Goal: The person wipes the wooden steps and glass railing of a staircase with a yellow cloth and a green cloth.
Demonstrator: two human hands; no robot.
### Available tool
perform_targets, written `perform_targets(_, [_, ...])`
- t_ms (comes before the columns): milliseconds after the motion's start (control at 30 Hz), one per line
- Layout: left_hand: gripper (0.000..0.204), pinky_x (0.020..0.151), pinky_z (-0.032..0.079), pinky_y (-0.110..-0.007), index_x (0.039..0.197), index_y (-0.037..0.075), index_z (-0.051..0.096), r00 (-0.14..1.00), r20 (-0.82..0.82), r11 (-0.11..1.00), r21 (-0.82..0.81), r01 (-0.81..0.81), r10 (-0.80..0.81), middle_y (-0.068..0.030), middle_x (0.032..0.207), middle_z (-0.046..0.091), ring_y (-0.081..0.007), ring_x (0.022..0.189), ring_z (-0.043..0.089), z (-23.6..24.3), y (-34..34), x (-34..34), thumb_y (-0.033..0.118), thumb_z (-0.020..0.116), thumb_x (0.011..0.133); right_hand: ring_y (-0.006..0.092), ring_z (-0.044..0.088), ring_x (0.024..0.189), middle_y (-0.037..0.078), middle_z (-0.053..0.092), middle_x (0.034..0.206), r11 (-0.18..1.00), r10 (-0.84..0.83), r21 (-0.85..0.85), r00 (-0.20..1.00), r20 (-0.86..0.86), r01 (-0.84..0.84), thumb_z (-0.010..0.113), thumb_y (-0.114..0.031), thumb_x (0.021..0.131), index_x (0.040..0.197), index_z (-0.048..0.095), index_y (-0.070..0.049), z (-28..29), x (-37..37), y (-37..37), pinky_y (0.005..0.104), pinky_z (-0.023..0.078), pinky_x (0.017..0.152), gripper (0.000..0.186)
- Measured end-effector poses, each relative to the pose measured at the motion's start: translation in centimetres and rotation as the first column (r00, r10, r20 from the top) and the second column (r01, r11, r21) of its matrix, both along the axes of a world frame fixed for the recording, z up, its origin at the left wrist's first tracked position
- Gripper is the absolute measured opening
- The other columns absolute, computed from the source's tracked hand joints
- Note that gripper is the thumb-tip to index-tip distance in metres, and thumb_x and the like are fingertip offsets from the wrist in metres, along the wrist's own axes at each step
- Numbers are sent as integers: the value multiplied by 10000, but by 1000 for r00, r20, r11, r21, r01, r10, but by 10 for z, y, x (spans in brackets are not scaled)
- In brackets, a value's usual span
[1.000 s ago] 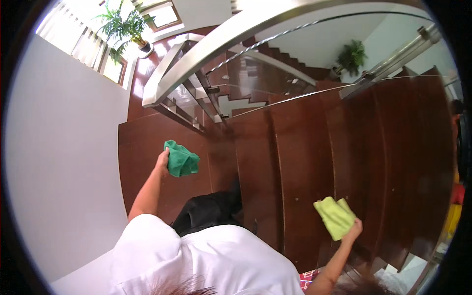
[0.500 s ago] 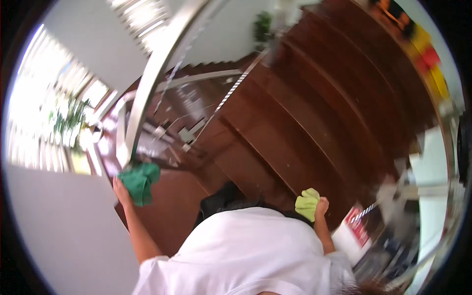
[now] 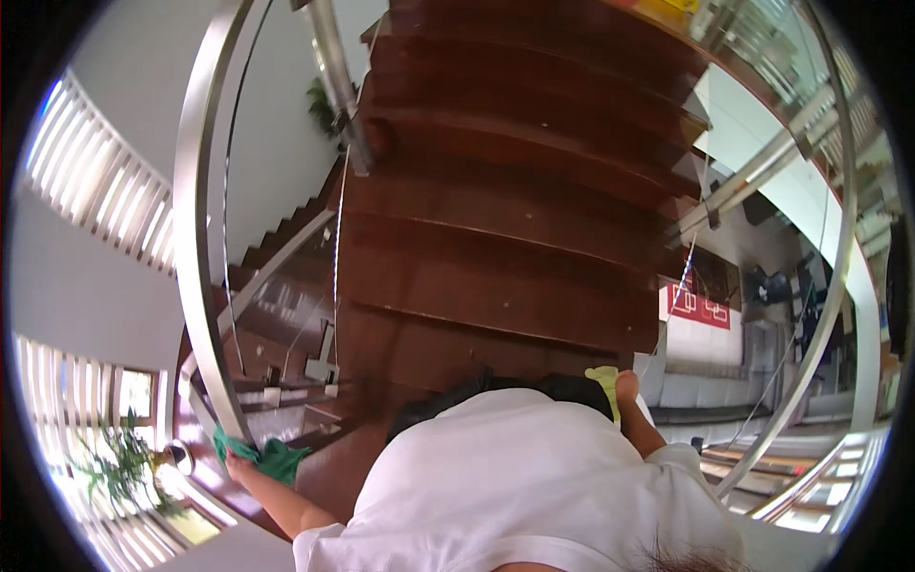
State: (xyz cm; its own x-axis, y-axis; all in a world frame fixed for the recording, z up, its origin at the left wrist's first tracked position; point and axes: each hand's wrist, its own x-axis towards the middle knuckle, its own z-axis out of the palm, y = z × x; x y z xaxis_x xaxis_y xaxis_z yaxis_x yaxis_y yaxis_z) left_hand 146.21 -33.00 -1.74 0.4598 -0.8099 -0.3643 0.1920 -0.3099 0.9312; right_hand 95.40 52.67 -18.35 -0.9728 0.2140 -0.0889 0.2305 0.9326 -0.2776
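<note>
Shows a broad staircase (image 3: 515, 195) of glossy dark-brown wooden treads. Has, far left of the staircase, bright white slats (image 3: 105, 181) along a pale grey wall (image 3: 81, 262), and a feathery green plant (image 3: 119, 469) in a round, pale-rimmed pot (image 3: 178, 458). Includes, just past the staircase's upper left edge, a partly hidden green plant (image 3: 321, 107). Holds, right of the staircase, a curved silver metal handrail (image 3: 849, 191), a red panel (image 3: 703, 308) patterned with white rectangle outlines, and a grey sofa-like seat (image 3: 770, 345).
</note>
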Motion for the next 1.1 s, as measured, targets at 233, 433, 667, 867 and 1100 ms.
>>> perform_targets(233, [491,620,490,-402,976,-9,621,626,748,967,85,241,-221,-140,822,661,-245,687,586,-55,28,-38,464,506,914,409,638,843,210,662,869,963,-264,-69,964,-36,262,492,-165,824,806,656,-36,15,36,0,499,503,749,209])
perform_targets(433, [285,680,485,-329,1130,7,598,794,444,786,-615,-69,417,-82,912,643,-191,780,589,15,40,-142,193,604,914,390,633,944,206,665,967,973,-199,-104,978,56,204,496,-207,859,903,654,-40,73,2,-46,490,504,790,234])
perform_targets(667, [279,750,477,-307,1170,10,596,710,695,402,-621,672,-112,-70,967,633,-159,867,576,110,116,-281,117,595,912,306,632,913,131,662,961,831,374,-435,927,-23,-346,549,-232,805,954,651,-66,168,-85,-199,406,496,770,245])
perform_targets(867, [645,861,454,-290,1387,46,383,-85,339,-212,-358,909,-937,-97,1147,523,-162,978,523,93,222,-442,14,669,811,259,644,882,157,644,1026,429,463,-548,696,-549,-718,497,29,781,1084,618,-15,265,-121,-304,347,503,793,329])
perform_targets(1100, [450,878,462,-321,1232,-20,512,-232,208,-299,-402,866,-950,-85,1129,599,-199,1020,571,114,269,-487,-32,631,797,245,593,935,164,593,1026,101,676,-729,584,-449,-677,582,-56,808,1140,594,-23,367,-59,-376,356,466,856,335])
